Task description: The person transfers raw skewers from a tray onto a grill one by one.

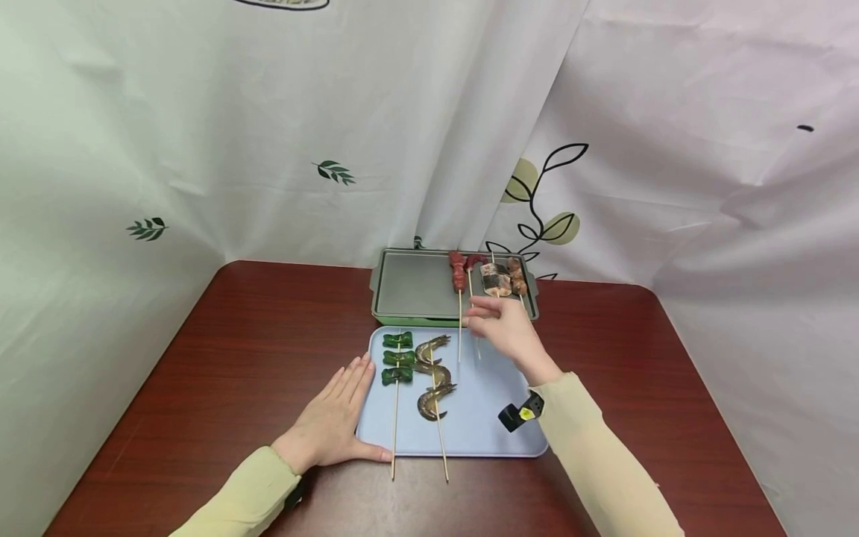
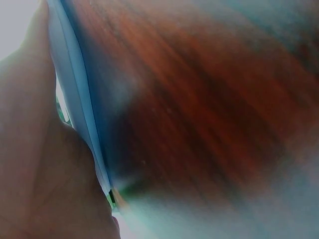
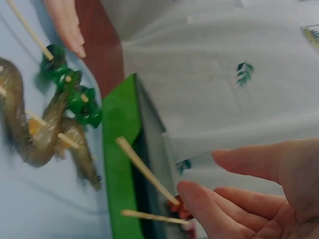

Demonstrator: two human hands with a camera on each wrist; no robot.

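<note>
My left hand (image 1: 338,418) lies with straight fingers along the left edge of a light blue tray (image 1: 490,440); its thumb reaches the front edge, by the end of a green pepper skewer (image 1: 398,358). A shrimp skewer (image 1: 435,377) lies to the right of it on the tray. Above the tray's far side is my right hand (image 1: 506,328), its thumb and fingers apart in the right wrist view with nothing between them. Just beyond it, a red meat skewer (image 1: 458,272) and a curled red skewer (image 1: 475,261) lie on a grey grill pan (image 1: 412,287), sticks overhanging the tray.
At the grill pan's right end are a skewer of pale, dark-skinned chunks (image 1: 495,280) and a skewer of brown balls (image 1: 517,276). The pan has a green base (image 3: 119,114). A white curtain (image 1: 322,97) hangs behind the reddish-brown table (image 1: 221,358).
</note>
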